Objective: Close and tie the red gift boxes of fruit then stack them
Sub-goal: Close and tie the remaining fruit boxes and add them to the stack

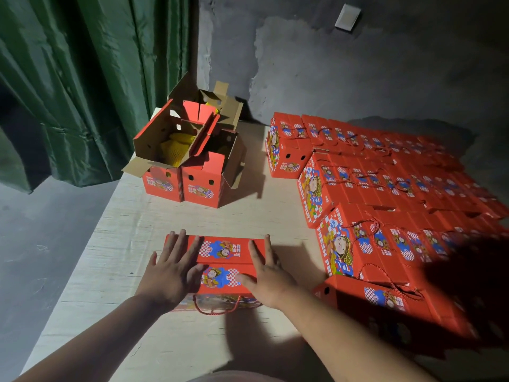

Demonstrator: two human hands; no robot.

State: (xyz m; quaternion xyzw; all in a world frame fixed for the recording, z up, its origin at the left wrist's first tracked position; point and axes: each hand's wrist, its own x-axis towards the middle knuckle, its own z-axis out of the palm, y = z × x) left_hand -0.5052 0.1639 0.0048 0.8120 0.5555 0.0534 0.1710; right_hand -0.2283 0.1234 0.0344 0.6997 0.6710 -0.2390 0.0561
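Head view looks down on a pale table (115,244) where one red gift box (228,260) lies directly in front of the person, its two top flaps folded shut and meeting along a seam that runs left to right. That seam follows the box's long axis, which lies crosswise to the forearms.

Both hands rest flat on the lid with fingers straight and spread, gripping nothing. The left hand (172,271) presses the left end, and the right hand (268,277) presses the right end. Neither is nearer than the other; the box sits squarely between them.

A red cord handle (217,308) hangs loose down the near face of the box, just below the wrists, so tying looks like the step not yet done. Either hand could reach it by drawing back toward the body, as it lies centred.

Closed boxes (385,205) stand in rows to the right, so the stacking move would carry the box toward the right hand's side. Two open boxes (192,161) holding yellow fruit (176,144) wait at the far side of the table, straight ahead. A green curtain (82,78) hangs at the left.
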